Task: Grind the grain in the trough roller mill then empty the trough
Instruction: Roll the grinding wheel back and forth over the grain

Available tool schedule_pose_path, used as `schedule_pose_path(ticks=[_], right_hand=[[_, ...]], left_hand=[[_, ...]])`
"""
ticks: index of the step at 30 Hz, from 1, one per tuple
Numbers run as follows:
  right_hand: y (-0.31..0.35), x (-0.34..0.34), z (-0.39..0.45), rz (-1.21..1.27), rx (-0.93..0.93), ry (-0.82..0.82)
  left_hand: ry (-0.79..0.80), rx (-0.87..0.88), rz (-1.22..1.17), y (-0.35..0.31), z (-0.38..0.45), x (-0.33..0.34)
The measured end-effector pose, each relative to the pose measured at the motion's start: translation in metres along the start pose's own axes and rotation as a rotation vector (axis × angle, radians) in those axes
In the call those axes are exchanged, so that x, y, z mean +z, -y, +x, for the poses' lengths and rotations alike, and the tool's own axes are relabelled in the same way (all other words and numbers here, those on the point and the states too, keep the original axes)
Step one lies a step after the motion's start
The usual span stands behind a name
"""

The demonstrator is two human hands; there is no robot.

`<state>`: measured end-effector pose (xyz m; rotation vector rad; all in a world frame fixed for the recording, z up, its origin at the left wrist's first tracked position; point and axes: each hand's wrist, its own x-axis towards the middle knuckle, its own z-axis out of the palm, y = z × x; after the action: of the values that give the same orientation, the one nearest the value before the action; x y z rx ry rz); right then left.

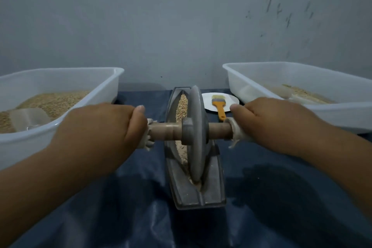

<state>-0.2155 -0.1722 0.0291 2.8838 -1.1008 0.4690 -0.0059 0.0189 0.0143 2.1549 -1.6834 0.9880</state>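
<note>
I have my left hand [100, 125] and right hand [267, 121] gripping the axle [163, 130], wheel [196, 133] mid-trough [201, 193], grain [181, 106] mostly whole, emptying still ahead

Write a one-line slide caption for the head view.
Left hand and right hand grip the axle of the roller wheel standing in the grain-filled trough, between two plastic tubs.

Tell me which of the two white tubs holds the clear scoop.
The left tub, beside the left hand: a clear scoop lies in its deep grain. The right tub holds far less grain.
</note>
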Motion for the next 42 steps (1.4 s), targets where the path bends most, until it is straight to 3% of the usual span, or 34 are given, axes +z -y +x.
schedule_pose_path(ticks=[2, 4, 7, 9, 12, 19, 22, 23, 26, 28, 31, 36, 42], right_hand=[[0.002, -0.008, -0.010, -0.027, -0.029, -0.060], [0.006, -0.007, -0.009, -0.037, -0.002, -0.115], [0.009, 0.013, 0.018, -0.077, 0.046, -0.167], [0.009, 0.026, 0.046, -0.046, 0.088, -0.190], [0.008, 0.038, 0.082, 0.005, 0.095, -0.255], [0.006, 0.033, 0.075, -0.018, 0.048, -0.160], [0.003, 0.022, 0.039, -0.084, -0.008, -0.141], [0.004, 0.015, 0.027, -0.083, 0.000, -0.128], [0.005, -0.005, 0.001, -0.056, 0.001, -0.107], [0.003, -0.011, -0.006, -0.045, -0.016, -0.093], [0.006, 0.004, -0.002, -0.047, -0.002, -0.181], [0.008, 0.038, 0.051, -0.061, 0.076, -0.291], [0.006, 0.043, 0.075, -0.007, 0.064, -0.295]], left_hand=[[-0.013, -0.077, -0.089, -0.003, -0.005, -0.007], [-0.018, 0.034, -0.079, -0.001, -0.006, -0.005], [0.099, 0.193, 0.262, 0.010, 0.001, 0.027], [0.214, 0.127, 0.393, 0.018, 0.019, 0.052], [0.224, 0.043, 0.544, 0.025, 0.044, 0.078], [0.271, 0.081, 0.484, 0.025, 0.048, 0.072], [0.255, 0.216, 0.327, 0.012, 0.018, 0.038], [0.217, 0.207, 0.240, 0.009, 0.009, 0.027], [0.195, -0.111, 0.062, 0.006, -0.004, 0.007], [0.094, -0.029, 0.035, 0.002, -0.006, -0.004], [0.034, 0.203, 0.190, 0.006, -0.005, 0.010], [0.187, 0.081, 0.339, 0.023, 0.031, 0.068], [0.172, 0.076, 0.490, 0.023, 0.043, 0.077]])
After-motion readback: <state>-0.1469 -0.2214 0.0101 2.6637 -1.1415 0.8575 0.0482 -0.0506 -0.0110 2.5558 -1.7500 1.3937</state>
